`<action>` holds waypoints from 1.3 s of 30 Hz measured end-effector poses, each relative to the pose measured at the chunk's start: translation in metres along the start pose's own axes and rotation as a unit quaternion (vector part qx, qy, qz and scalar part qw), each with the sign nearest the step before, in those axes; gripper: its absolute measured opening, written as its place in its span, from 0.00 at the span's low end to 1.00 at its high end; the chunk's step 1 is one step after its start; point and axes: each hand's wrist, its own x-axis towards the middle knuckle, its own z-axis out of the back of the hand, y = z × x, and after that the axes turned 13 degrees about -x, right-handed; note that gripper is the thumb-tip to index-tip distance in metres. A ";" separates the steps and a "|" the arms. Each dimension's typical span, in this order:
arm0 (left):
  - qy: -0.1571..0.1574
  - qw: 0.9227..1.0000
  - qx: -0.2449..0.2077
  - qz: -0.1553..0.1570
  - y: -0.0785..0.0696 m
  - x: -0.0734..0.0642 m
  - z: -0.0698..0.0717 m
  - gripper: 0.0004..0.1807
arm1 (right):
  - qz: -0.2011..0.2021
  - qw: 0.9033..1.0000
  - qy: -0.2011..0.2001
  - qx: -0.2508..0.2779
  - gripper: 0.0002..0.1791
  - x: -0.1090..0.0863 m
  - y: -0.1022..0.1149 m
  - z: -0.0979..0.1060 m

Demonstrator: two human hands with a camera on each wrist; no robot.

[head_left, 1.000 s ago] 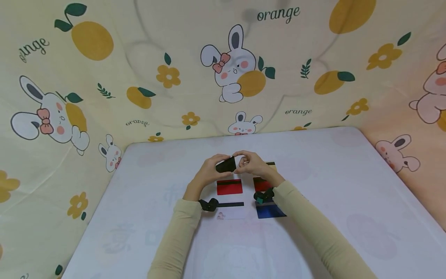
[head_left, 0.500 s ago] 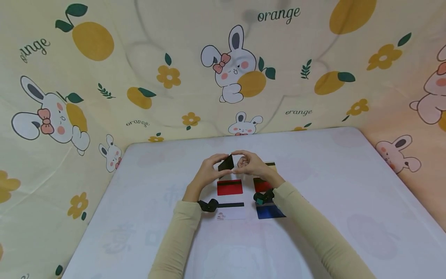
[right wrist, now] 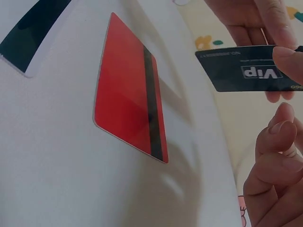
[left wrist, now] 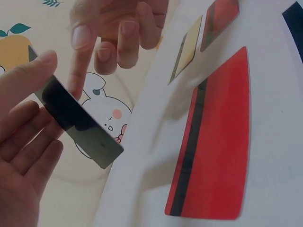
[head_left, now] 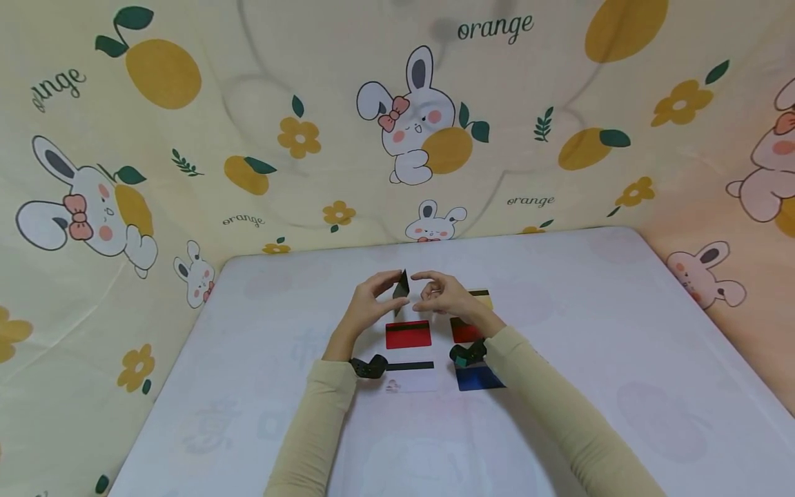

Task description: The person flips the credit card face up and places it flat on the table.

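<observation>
My left hand (head_left: 370,304) pinches a dark card (head_left: 401,290) by its edges, thumb on the near side and fingers on the far side. The card stands nearly edge-on, raised over the table. In the right wrist view its dark face (right wrist: 236,71) bears upside-down "Vip" lettering; in the left wrist view its other face (left wrist: 78,113) is glossy. Just to the right is my right hand (head_left: 453,297), thumb and index finger spread apart, other fingers curled in. Its fingertips are right by the card and overlap it in the wrist views.
Several cards lie on the white table (head_left: 261,414): a red one (head_left: 408,335) and a white one (head_left: 413,379) on the left, and a yellow one (head_left: 484,298), another red one (head_left: 462,331) and a blue one (head_left: 478,377) on the right. A printed cloth (head_left: 323,83) stands behind.
The dark card has turned from showing its broad face to nearly edge-on. My right fingertips have come slightly away from its edge, while the left hand keeps its grip.
</observation>
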 end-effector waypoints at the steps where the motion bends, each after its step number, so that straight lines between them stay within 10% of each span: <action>1: -0.001 1.000 -0.008 0.004 -0.001 0.000 0.000 0.31 | 0.000 1.000 0.001 0.003 0.37 0.000 -0.001 -0.001; 39: -0.017 0.991 -0.135 0.011 -0.007 0.000 0.000 0.31 | -0.044 0.996 0.022 0.069 0.33 0.004 -0.015 -0.024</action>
